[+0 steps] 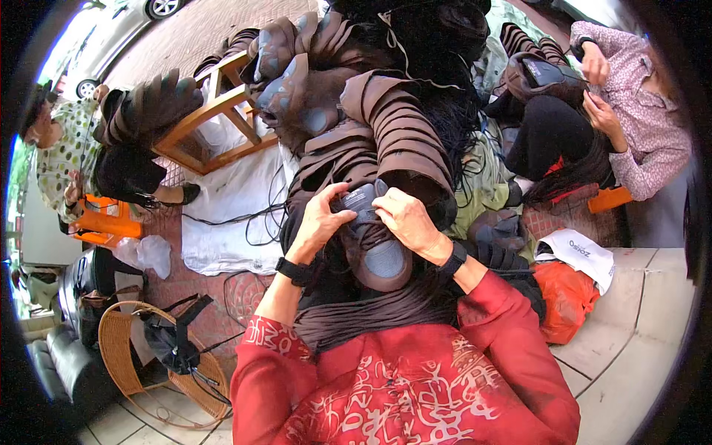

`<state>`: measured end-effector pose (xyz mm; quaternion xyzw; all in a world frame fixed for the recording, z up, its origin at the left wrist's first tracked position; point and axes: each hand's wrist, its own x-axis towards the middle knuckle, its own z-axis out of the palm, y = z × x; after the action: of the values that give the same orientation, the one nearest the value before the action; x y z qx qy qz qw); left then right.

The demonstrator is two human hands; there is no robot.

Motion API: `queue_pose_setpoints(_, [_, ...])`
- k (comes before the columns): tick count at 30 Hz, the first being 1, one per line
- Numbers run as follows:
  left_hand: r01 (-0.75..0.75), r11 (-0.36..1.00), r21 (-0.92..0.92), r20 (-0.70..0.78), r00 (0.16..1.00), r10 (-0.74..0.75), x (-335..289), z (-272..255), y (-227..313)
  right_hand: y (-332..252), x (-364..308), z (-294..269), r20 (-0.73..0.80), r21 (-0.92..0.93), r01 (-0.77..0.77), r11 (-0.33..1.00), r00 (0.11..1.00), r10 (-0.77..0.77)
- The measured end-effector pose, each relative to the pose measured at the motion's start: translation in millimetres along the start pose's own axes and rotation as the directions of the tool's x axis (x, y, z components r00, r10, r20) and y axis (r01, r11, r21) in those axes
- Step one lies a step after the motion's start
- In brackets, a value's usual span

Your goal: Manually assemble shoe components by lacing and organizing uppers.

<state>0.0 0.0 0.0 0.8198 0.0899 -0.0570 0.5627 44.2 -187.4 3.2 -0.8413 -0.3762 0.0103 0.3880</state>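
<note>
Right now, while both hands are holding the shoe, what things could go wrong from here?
The left hand and right hand grip the shoe only near its opening, so its toe could swing or slip if one hand lets go. The bundle of dark cords lies close to that toe; strands might snag. The curved stack of brown shoe pieces rises just beyond the hands, so a bump could perhaps disturb it.

Shoe upper (374,236) before stacked uppers (406,133)
</note>
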Motion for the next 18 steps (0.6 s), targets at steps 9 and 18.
queue_pose_setpoints(9, [-0.058,0.998,-0.013,-0.099,0.994,0.056,-2.7,3.9,-2.5,-2.9,6.3,2.8,0.056,-0.159,0.133,0.978,0.991,-0.125])
queue_pose_setpoints(18, [-0.055,0.997,0.048,-0.093,0.994,0.059,-7.3,6.2,0.3,-3.0,5.7,10.8,0.057,-0.059,-0.176,0.983,0.982,0.180])
